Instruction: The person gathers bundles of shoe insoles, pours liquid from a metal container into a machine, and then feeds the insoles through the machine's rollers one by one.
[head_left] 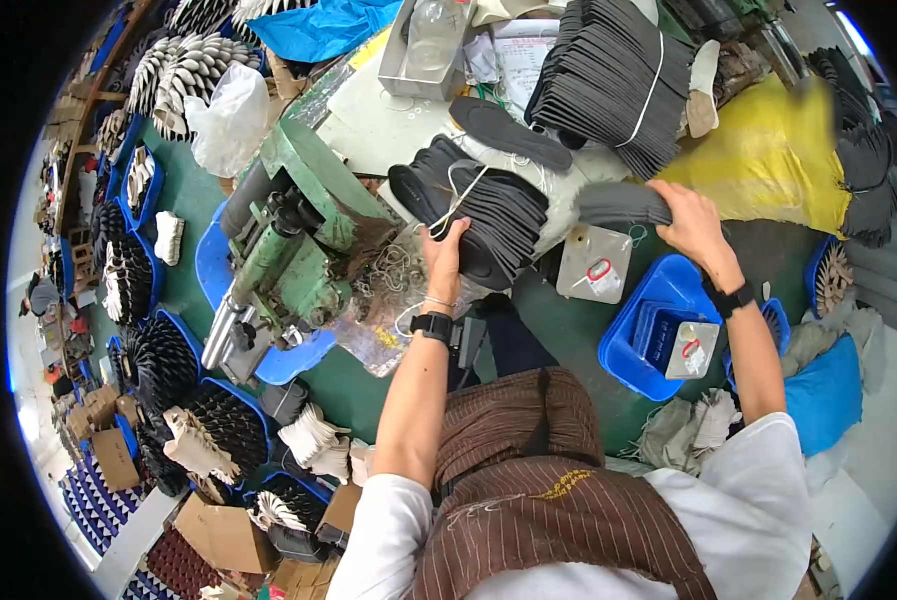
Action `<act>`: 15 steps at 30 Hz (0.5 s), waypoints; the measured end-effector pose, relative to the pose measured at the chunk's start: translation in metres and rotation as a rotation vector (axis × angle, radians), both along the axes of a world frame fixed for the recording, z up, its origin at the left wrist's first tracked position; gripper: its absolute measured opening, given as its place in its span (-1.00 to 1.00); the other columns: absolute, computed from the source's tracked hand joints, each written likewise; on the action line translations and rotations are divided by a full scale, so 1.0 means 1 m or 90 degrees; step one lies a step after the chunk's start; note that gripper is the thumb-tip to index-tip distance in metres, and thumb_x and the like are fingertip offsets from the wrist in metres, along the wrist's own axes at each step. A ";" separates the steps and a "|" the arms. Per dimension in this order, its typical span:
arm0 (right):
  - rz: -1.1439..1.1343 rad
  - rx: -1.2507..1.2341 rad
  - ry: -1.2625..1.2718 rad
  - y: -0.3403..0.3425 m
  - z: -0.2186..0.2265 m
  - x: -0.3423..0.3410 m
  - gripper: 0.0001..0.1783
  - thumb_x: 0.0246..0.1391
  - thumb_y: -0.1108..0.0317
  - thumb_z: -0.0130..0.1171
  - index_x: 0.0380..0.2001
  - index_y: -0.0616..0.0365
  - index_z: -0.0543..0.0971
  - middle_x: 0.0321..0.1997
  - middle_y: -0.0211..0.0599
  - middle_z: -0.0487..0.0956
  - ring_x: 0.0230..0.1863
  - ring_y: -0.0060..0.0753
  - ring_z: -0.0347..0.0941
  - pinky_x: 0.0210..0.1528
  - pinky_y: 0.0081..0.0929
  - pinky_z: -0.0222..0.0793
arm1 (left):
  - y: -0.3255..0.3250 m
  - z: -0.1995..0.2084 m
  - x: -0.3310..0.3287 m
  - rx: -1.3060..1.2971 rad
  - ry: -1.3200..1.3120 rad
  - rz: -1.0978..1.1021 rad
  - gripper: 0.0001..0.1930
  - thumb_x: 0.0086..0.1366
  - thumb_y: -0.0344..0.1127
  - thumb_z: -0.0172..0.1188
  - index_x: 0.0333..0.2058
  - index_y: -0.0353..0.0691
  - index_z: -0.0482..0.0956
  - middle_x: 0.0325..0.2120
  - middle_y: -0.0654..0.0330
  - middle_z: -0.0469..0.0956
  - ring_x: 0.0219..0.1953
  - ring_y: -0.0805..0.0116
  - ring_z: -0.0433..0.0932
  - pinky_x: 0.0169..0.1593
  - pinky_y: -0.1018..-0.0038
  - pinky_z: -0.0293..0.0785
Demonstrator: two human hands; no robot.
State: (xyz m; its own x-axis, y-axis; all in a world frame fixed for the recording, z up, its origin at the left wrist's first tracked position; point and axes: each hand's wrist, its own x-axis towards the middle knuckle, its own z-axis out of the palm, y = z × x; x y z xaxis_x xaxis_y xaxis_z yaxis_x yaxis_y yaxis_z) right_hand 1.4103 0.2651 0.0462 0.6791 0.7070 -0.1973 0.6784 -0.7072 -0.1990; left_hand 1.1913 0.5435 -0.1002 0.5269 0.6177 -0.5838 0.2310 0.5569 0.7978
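Note:
A tied bundle of dark shoe insoles [499,220] lies on the near edge of the workbench, with a white string across it. My left hand [446,258] is closed on the bundle's near left side, thumb on top beside the string. Off to the right, my right hand [693,222] grips a dark grey insole [621,204] by its right end; motion blurs it, and whether it is one or a few I cannot tell. Between the two hands, a single dark insole [511,133] rests flat behind the bundle. A larger string-tied stack of insoles [614,80] stands farther back.
At left stands a green machine [309,220], loose string heaped beside it. A yellow sack [769,160] is at the right. Below my right hand are a square metal-coloured lid or box [595,262] and blue bins [624,345]. A grey tray [397,72] holds a clear bottle.

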 end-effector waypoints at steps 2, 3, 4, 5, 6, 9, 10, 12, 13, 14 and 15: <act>-0.109 0.186 0.065 0.011 0.016 -0.022 -0.35 -0.25 0.30 0.35 0.02 0.16 0.45 -0.16 -0.01 0.58 -0.13 -0.04 0.54 -0.06 -0.25 0.42 | 0.001 -0.003 -0.004 0.064 0.037 -0.047 -0.28 0.05 -0.16 0.39 0.04 -0.52 0.27 -0.07 -0.03 0.46 -0.08 0.18 0.47 0.02 0.38 0.38; -0.169 0.298 0.127 0.019 0.014 -0.038 -0.30 -0.21 0.25 0.38 0.06 0.24 0.43 -0.11 0.04 0.57 -0.09 -0.09 0.54 0.00 -0.32 0.40 | 0.003 -0.005 -0.007 0.131 0.077 -0.093 -0.15 0.01 -0.08 0.42 0.08 -0.61 0.21 -0.02 -0.13 0.45 -0.01 0.10 0.45 0.08 0.34 0.34; -0.217 0.376 0.163 0.033 0.006 -0.059 -0.28 -0.12 0.22 0.38 0.07 0.39 0.37 -0.02 0.00 0.54 0.00 -0.27 0.47 0.08 -0.43 0.32 | 0.009 -0.028 -0.031 0.224 0.207 -0.083 0.00 0.07 0.09 0.34 0.17 -0.66 0.09 0.11 -0.31 0.31 0.17 -0.05 0.32 0.22 0.28 0.20; -0.334 0.518 0.480 0.048 0.019 -0.075 -0.32 -0.08 0.26 0.36 0.06 0.40 0.36 0.01 -0.15 0.50 0.04 -0.35 0.41 0.09 -0.47 0.29 | -0.009 0.015 -0.013 0.252 0.328 -0.106 0.06 0.13 0.17 0.25 0.23 -0.66 -0.05 0.21 -0.39 0.14 0.29 -0.13 0.13 0.33 0.28 0.01; -0.399 0.559 0.615 0.062 0.030 -0.092 -0.34 -0.06 0.30 0.34 0.07 0.36 0.35 -0.02 -0.22 0.50 0.01 -0.41 0.39 0.08 -0.50 0.29 | -0.014 0.036 -0.017 0.270 0.140 -0.091 0.08 0.16 0.18 0.21 0.26 -0.64 -0.15 0.27 -0.38 0.00 0.36 -0.09 -0.01 0.37 0.31 -0.10; -0.332 0.644 0.601 0.095 0.050 -0.140 -0.32 -0.07 0.39 0.32 0.14 0.30 0.31 0.01 -0.21 0.49 0.05 -0.41 0.38 0.12 -0.49 0.27 | -0.049 0.177 -0.021 0.116 -0.125 -0.259 0.27 0.00 -0.01 0.44 0.32 -0.42 -0.42 0.32 -0.33 -0.16 0.40 -0.02 -0.12 0.33 0.27 0.01; -0.275 0.620 0.596 0.111 0.057 -0.161 -0.29 -0.09 0.39 0.32 0.16 0.28 0.29 0.05 -0.17 0.47 0.09 -0.36 0.36 0.15 -0.46 0.25 | -0.048 0.202 -0.032 0.103 -0.104 -0.307 0.37 -0.08 -0.06 0.50 0.31 -0.38 -0.54 0.32 -0.29 -0.14 0.39 -0.01 -0.10 0.32 0.23 0.02; -0.071 0.556 0.482 0.132 0.076 -0.193 -0.19 -0.17 0.39 0.36 0.20 0.21 0.27 0.17 -0.06 0.38 0.22 -0.22 0.30 0.25 -0.36 0.17 | -0.043 0.214 -0.054 0.102 -0.151 -0.132 -0.10 0.01 -0.30 0.43 0.24 -0.39 0.07 0.09 -0.04 0.33 0.13 0.24 0.34 0.15 0.33 0.31; 0.041 0.540 0.447 0.143 0.089 -0.203 -0.14 -0.22 0.43 0.37 0.23 0.20 0.26 0.22 -0.05 0.33 0.27 -0.17 0.25 0.28 -0.30 0.14 | -0.031 0.230 -0.065 0.031 -0.106 -0.116 -0.30 0.06 -0.41 0.38 0.16 -0.37 0.26 -0.01 0.10 0.44 0.02 0.35 0.43 0.07 0.42 0.39; 0.069 0.551 0.480 0.151 0.097 -0.212 -0.14 -0.21 0.44 0.38 0.23 0.19 0.26 0.22 -0.07 0.33 0.26 -0.19 0.25 0.27 -0.29 0.15 | -0.028 0.239 -0.077 0.079 -0.180 0.025 -0.65 0.08 -0.39 0.38 -0.16 -0.38 0.54 -0.27 0.22 0.58 -0.24 0.50 0.55 -0.14 0.55 0.50; 0.098 0.559 0.512 0.160 0.102 -0.222 -0.14 -0.19 0.46 0.38 0.23 0.19 0.26 0.22 -0.09 0.33 0.26 -0.22 0.26 0.26 -0.29 0.16 | -0.017 0.245 -0.096 0.097 -0.181 0.044 -0.65 0.08 -0.39 0.38 -0.16 -0.38 0.54 -0.27 0.22 0.58 -0.24 0.50 0.55 -0.14 0.55 0.50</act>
